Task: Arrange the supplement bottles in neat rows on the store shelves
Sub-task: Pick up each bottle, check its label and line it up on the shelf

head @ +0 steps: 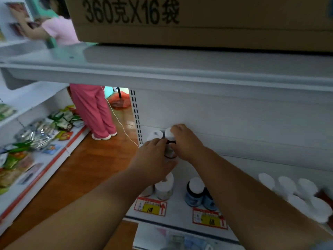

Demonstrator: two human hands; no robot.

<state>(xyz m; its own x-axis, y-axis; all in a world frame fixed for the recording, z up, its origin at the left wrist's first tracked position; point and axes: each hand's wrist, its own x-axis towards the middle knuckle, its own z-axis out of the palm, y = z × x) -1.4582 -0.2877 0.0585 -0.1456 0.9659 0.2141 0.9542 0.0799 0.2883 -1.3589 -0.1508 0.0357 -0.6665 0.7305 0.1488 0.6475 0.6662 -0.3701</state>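
Both your hands, left and right, clamp the dark bottle at the back of the shelf, beside a white-capped bottle. Set it down crooked and it could knock that neighbour over

We count two hands reaching in, four bottles at left, two blue bottles in front, and five white caps at right. We see two price tags on the shelf, one carton above, and one person behind.
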